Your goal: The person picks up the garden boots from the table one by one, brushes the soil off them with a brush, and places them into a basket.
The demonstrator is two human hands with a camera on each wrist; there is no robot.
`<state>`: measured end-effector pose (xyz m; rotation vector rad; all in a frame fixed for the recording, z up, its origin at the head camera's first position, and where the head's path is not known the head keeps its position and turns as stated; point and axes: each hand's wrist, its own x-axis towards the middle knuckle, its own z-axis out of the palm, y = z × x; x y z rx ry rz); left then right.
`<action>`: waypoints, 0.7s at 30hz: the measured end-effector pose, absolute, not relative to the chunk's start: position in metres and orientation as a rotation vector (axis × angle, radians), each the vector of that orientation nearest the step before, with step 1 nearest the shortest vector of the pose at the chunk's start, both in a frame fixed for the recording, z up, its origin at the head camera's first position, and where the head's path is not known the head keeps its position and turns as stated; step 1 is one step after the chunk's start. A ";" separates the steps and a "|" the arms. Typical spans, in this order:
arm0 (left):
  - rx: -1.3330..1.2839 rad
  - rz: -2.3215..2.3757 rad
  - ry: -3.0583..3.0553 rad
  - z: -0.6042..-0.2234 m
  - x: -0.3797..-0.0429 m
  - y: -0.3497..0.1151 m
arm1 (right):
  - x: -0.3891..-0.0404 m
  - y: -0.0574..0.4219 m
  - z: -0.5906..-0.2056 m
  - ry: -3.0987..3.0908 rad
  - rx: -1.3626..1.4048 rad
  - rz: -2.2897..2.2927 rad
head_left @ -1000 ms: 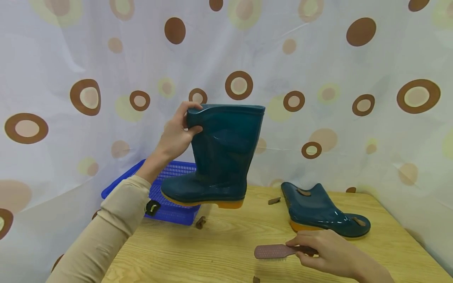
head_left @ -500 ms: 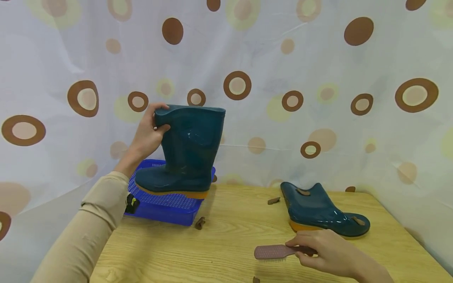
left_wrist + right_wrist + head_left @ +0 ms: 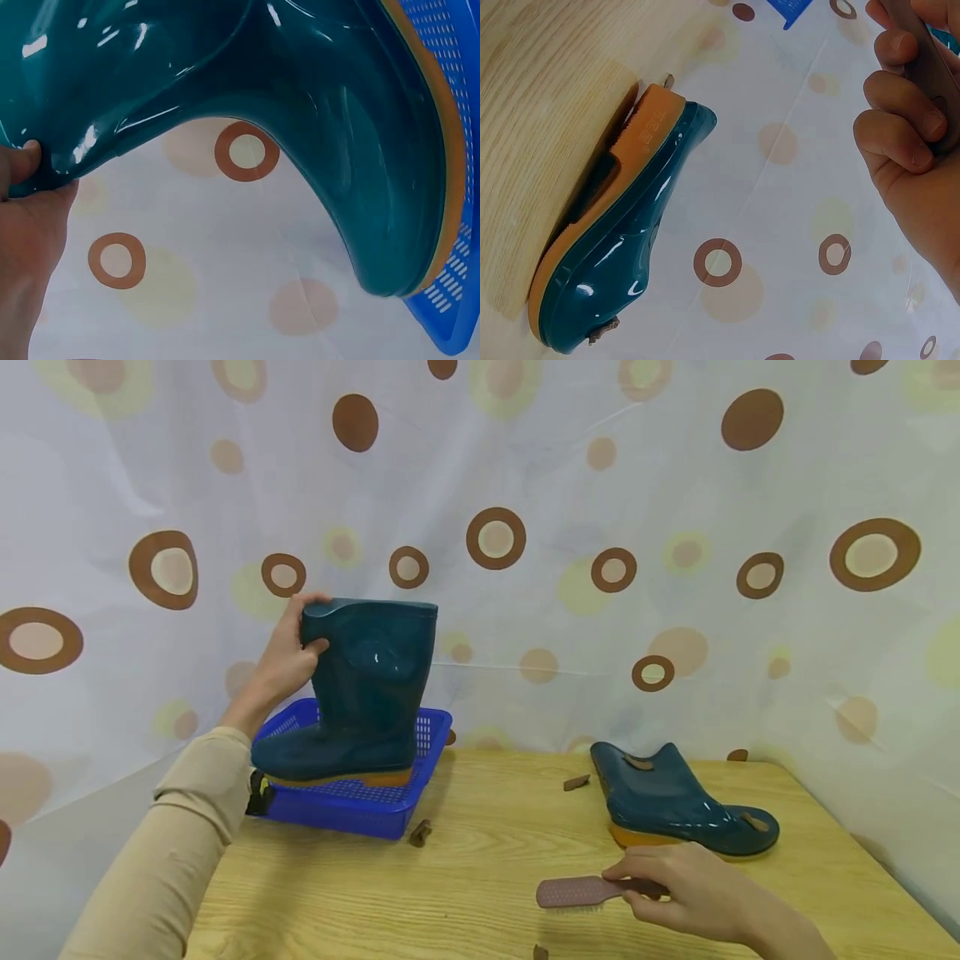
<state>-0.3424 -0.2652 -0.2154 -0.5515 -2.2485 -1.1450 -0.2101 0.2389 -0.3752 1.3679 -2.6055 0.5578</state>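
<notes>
Pinching a teal boot (image 3: 369, 685) over a blue basket (image 3: 337, 815) is the left grip (image 3: 287, 656) — the right grip (image 3: 692, 892) curls round a pink brush (image 3: 573, 892).

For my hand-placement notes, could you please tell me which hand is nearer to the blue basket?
Left. In the head view, the left hand, gripping the raised boot, appears above the blue basket; the right hand, holding the brush, is well to the basket's right.

1 teal boot (image 3: 367, 693) farther left, lower — now over blue basket (image 3: 337, 817), left hand (image 3: 285, 656) moved along
</notes>
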 end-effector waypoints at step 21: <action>-0.412 -1.218 -2.573 -0.277 -0.374 -0.271 | -0.213 0.237 -0.378 -2.638 1.374 0.531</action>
